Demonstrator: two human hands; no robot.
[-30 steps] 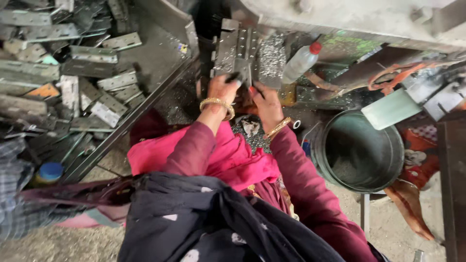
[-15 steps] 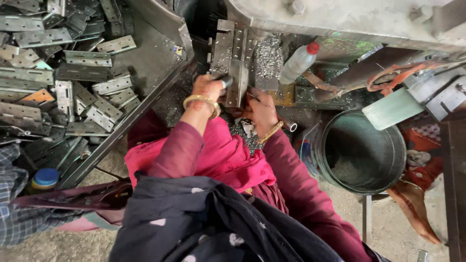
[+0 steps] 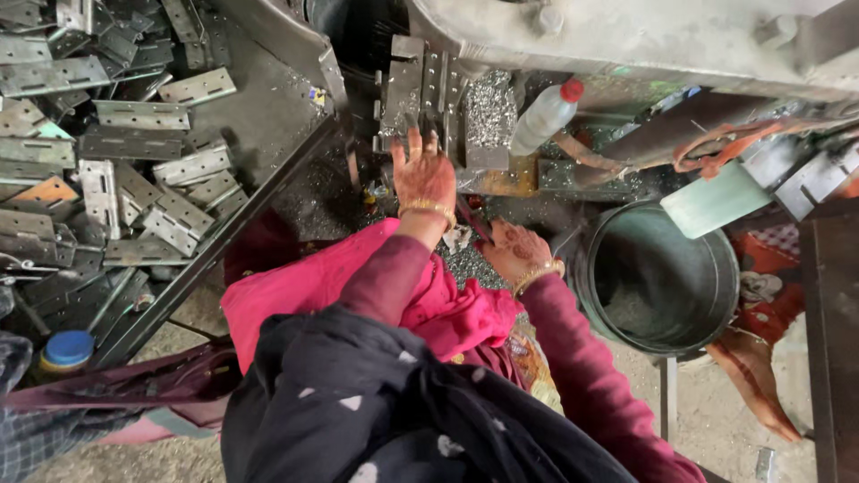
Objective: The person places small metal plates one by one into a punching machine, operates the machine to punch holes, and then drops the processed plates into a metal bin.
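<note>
Hinge plates [image 3: 416, 89] at frame top-centre, 2 upright: your left hand [image 3: 423, 172] rests open on them, right hand [image 3: 517, 249] loosely curled, empty, w/ 1 bucket [image 3: 662, 277] beside.

I was looking down into a metalworking shop, a small and grimy one. A heap of stamped steel hinges [image 3: 143, 170] lay in a dark metal tray [image 3: 259, 116] on the left, dozens of flat plates with punched holes. Ahead stood a heavy machine body [image 3: 644, 36], grey and dust-coated, with a perforated steel fixture [image 3: 416, 89] under it. Bright metal shavings [image 3: 489, 107] were piled beside the fixture and scattered over the ground below. A plastic bottle with a red cap [image 3: 544, 114] leaned nearby, and a dark metal bucket [image 3: 662, 268] stood on the dusty concrete floor [image 3: 716, 402].
</note>
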